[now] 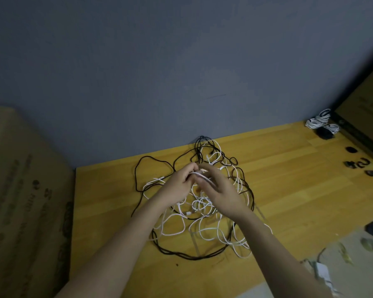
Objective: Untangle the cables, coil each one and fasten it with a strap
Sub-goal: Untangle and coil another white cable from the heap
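- White cable point(199, 173) is pinched between both hands above the tangle point(194, 203) on the wooden tabletop point(289, 190), apparently to work one strand free.
- Left hand point(177, 186) and right hand point(219, 190) each keep a closed grip on that strand.
- Black cable point(151, 160) loops around and through the white ones, likely to snag any pull.
- Coiled cables point(321, 122) and dark straps point(357, 164) wait far right; a cardboard box point(26, 201) stands left.

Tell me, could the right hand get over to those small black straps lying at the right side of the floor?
Probably yes: bare wooden floor lies between the right hand and the black straps, nothing blocking, but it now pinches a white cable and must let go first.
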Demonstrator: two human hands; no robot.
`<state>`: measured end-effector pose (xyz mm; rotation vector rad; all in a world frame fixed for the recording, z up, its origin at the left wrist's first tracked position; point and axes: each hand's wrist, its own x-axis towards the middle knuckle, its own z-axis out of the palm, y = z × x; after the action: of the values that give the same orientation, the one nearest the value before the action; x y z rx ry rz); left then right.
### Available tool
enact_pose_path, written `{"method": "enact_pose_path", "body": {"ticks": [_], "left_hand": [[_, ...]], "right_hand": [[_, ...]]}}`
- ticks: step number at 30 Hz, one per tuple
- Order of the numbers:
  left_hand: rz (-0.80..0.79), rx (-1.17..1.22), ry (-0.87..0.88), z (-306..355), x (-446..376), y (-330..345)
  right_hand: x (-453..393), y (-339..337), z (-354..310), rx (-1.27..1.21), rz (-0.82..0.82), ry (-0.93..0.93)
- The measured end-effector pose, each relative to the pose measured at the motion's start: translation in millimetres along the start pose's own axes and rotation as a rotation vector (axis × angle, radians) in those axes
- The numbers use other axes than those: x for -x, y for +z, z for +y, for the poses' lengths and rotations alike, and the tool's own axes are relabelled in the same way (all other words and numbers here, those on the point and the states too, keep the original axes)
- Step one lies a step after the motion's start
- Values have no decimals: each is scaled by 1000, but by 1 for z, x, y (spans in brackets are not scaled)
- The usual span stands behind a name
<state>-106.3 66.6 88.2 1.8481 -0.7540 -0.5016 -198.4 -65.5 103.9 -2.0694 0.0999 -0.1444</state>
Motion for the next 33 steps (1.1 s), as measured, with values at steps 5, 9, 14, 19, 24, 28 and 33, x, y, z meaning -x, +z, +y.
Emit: {"method": "enact_pose_path", "body": {"ticks": [5,9,14,19,24,28,33], "left_hand": [[-73,-101,-60,-17,9,-10],[-148,-226,-187,-56,23,-7],[-4,-125,-221,-58,33,-4],[26,-269,-149,-19,23,-5],[2,-324,-97,-2,20,-6],[4,-275,-98,5,16,-11],[-9,-289,-61,7,14,-20]], "right_hand": [[-5,-11,-6,-5,214,-8],[-14,-26,-20,-655,495,60],[-25,-49,3,114,604,130],[-11,-18,22,893,282,24],[-10,5,5,979,410,-4],[-13,1,4,1080,160,-317],[-13,-1,32,809,-126,-158]]}}
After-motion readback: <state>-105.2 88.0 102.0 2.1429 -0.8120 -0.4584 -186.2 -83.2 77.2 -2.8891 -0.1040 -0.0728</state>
